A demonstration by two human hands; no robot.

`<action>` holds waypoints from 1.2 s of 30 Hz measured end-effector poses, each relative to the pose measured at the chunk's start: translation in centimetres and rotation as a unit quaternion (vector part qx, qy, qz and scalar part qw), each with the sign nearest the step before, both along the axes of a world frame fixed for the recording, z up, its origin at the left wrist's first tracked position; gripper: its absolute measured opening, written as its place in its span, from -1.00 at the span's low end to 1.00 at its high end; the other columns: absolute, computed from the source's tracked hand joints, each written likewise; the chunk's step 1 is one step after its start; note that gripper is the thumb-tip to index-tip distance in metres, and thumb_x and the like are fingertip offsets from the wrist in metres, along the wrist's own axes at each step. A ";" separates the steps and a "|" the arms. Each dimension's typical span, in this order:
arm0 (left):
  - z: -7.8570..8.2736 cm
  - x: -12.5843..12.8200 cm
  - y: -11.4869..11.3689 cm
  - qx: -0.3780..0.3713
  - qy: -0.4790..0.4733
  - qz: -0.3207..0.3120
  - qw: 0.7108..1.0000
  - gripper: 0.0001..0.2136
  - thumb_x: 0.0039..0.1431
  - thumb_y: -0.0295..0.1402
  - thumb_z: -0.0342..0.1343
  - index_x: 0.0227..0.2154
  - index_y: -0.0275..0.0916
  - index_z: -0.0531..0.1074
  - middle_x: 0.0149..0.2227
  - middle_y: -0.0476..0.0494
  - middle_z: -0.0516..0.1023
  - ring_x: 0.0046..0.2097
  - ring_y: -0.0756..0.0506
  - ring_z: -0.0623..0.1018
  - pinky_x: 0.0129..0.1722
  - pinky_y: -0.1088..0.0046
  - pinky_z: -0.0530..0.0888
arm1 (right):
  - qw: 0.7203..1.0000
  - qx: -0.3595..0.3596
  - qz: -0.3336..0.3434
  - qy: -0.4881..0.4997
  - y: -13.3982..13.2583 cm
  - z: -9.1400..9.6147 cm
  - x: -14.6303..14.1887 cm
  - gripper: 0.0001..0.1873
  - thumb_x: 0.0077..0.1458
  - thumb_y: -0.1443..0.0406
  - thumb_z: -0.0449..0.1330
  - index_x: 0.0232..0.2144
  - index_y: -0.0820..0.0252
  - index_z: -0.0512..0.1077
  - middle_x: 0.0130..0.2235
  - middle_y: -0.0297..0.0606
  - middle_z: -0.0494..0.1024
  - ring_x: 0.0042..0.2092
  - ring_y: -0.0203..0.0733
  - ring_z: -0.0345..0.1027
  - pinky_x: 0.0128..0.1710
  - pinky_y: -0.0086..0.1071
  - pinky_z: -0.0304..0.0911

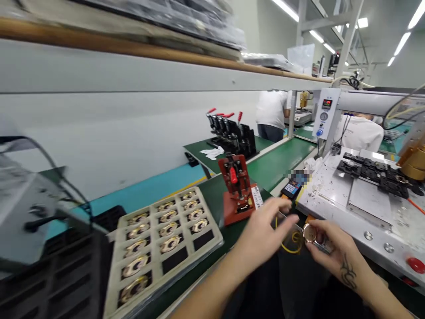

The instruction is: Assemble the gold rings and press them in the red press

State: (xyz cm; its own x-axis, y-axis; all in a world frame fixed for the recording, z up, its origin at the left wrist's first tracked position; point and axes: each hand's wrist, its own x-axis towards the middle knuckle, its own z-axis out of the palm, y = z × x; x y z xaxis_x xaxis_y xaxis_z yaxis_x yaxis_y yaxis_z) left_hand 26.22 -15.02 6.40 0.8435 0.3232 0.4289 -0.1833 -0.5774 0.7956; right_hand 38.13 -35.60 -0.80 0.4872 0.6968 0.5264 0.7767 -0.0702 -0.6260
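My right hand (335,248) is closed around a small round gold-rimmed piece (310,233), like a watch case, pinched between thumb and fingers. A slim silvery part shows beneath it in the same hand; its kind is unclear. My left hand (265,232) hovers just left of the piece, thumb and fingers apart, touching nothing that I can make out. Below and between the hands hangs a yellow coiled cord (292,250). Left of my left arm, a cream tray (159,275) carries several gold ring-shaped parts (171,243) in dark-lined compartments; two front compartments hold no part.
A red clamp fixture (236,188) stands behind my left hand. Black toggle clamps (232,133) sit farther back. At right is a machine bed (332,195) with a red button (415,265). Black trays (66,274) lie at left; a shelf (149,73) crosses above. Two people work beyond.
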 end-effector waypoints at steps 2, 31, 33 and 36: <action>3.2 0.3 4.0 0.081 -0.084 0.112 0.987 -0.84 0.39 -0.22 0.17 -0.15 -0.16 0.58 -0.15 -0.13 0.66 -0.20 -0.13 0.57 -0.15 0.34 0.50 | 1.000 0.002 -0.011 0.025 1.7 -0.1 0.7 -0.66 0.22 0.30 0.31 0.05 0.06 0.51 -0.32 -0.30 0.56 -0.35 -0.16 0.46 -0.30 -0.28 0.48; -7.7 -1.6 18.4 0.076 0.289 0.088 0.950 -0.84 0.21 -0.28 0.30 -0.42 -0.25 0.58 -0.54 0.03 0.58 -0.48 -0.09 0.60 -0.39 0.41 0.52 | 0.984 0.014 0.113 0.135 21.2 -5.8 4.0 -0.76 0.10 0.22 0.30 -0.17 0.16 0.51 -0.40 -0.40 0.44 -0.42 -0.24 0.27 -0.38 -0.37 0.26; -9.2 -0.3 18.0 0.075 0.296 0.088 0.948 -0.80 0.32 -0.23 0.29 -0.24 -0.29 0.58 -0.35 -0.04 0.64 -0.35 -0.09 0.63 -0.28 0.35 0.58 | 0.984 0.013 0.121 0.131 22.9 -6.4 4.4 -0.79 0.11 0.23 0.29 -0.18 0.16 0.49 -0.39 -0.39 0.45 -0.41 -0.25 0.27 -0.38 -0.38 0.24; -10.2 1.1 17.9 0.072 0.290 0.093 0.950 -0.73 0.42 -0.18 0.23 -0.04 -0.29 0.54 -0.09 -0.14 0.63 -0.16 -0.13 0.65 -0.14 0.24 0.63 | 0.983 0.004 0.130 0.129 24.0 -7.6 4.7 -0.79 0.13 0.24 0.27 -0.17 0.18 0.47 -0.37 -0.37 0.47 -0.42 -0.25 0.29 -0.40 -0.39 0.24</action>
State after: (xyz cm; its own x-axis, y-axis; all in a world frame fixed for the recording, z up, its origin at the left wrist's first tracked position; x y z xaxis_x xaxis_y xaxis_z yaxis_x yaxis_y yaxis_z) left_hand 27.28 2.83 -3.80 0.8854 0.4632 -0.0392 0.3777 -0.6677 0.6415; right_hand 42.83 -11.61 -8.41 0.4118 0.8112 0.4152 0.5836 0.1152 -0.8038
